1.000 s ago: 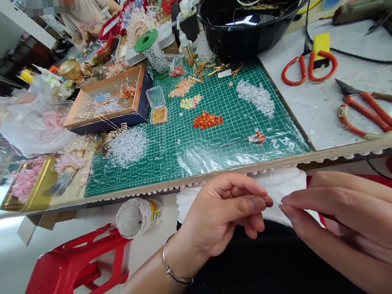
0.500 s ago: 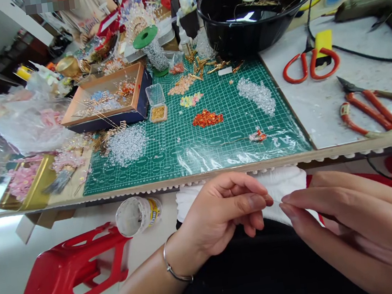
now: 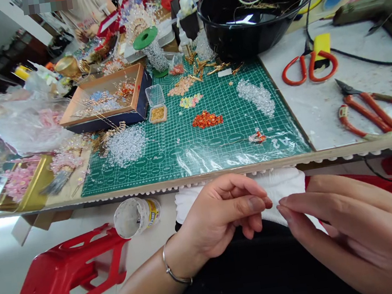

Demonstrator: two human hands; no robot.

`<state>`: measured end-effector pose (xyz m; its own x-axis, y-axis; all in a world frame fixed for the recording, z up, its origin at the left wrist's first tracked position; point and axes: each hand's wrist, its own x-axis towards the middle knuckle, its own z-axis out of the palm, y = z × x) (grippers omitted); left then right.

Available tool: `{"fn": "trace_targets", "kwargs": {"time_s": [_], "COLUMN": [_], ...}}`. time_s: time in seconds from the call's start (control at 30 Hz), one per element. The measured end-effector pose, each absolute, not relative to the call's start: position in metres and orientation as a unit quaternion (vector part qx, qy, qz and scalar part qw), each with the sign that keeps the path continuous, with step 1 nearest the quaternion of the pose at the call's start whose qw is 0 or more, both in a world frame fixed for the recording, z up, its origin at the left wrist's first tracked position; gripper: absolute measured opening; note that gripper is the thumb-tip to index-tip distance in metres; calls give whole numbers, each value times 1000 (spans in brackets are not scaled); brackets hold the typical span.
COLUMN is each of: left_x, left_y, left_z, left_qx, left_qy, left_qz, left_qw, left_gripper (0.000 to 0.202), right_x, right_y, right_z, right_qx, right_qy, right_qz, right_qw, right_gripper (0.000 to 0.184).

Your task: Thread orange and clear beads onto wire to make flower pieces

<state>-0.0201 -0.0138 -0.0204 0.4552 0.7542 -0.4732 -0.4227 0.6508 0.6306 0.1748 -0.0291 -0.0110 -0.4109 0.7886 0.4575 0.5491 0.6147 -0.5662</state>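
My left hand is held over my lap, thumb and index finger pinched together. Facing it on the right, my right hand pinches with thumb and fingertip. Only a small gap lies between the two sets of fingertips, and whatever they hold is too fine to make out. Beyond the table edge lies a green cutting mat. On it are orange-red beads, clear beads, yellow and pink pieces, peach pieces, and a small red-and-clear beaded sprig.
Red-handled scissors and red-handled pliers lie right. Behind the mat stand a black basin, a green spool and an open box. A red stool and white bucket are below left. A person sits far left.
Both hands keep nearly the same pinched pose. The whole view has shifted very slightly, and nothing on the table has visibly moved.
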Motion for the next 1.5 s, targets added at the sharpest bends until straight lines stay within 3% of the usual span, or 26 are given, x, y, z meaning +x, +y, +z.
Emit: {"fn": "trace_targets", "kwargs": {"time_s": [0.27, 0.63, 0.73, 0.87, 0.93, 1.13, 1.5], "left_x": [-26, -42, -60, -102, -120, -128, -122], "left_y": [-16, -4, 11, 51, 71, 94, 96], "left_z": [-8, 3, 2, -16, -27, -43, -40], "left_qx": [438, 595, 698, 715, 720, 727, 757], "left_qy": [472, 506, 528, 654, 671, 678, 650], "left_qz": [308, 197, 216, 220, 174, 107, 72], "left_qw": [700, 593, 433, 110, 35, -4, 0], "left_gripper": [20, 15, 14, 19, 19, 17, 20], "right_x": [171, 164, 166, 169, 170, 171, 168], "right_y": [-27, -23, -23, -23, -24, -25, -27], "right_z": [-15, -24, -26, -34, -38, -37, -34], "right_qx": [-391, -405, -413, -397, -399, -423, -435], "right_qy": [-845, -816, -807, -816, -818, -817, -811], "right_qz": [165, 254, 269, 262, 251, 236, 269], "right_qw": [326, 326, 327, 329, 330, 313, 284], "right_gripper": [11, 5, 4, 10, 8, 3, 15]}}
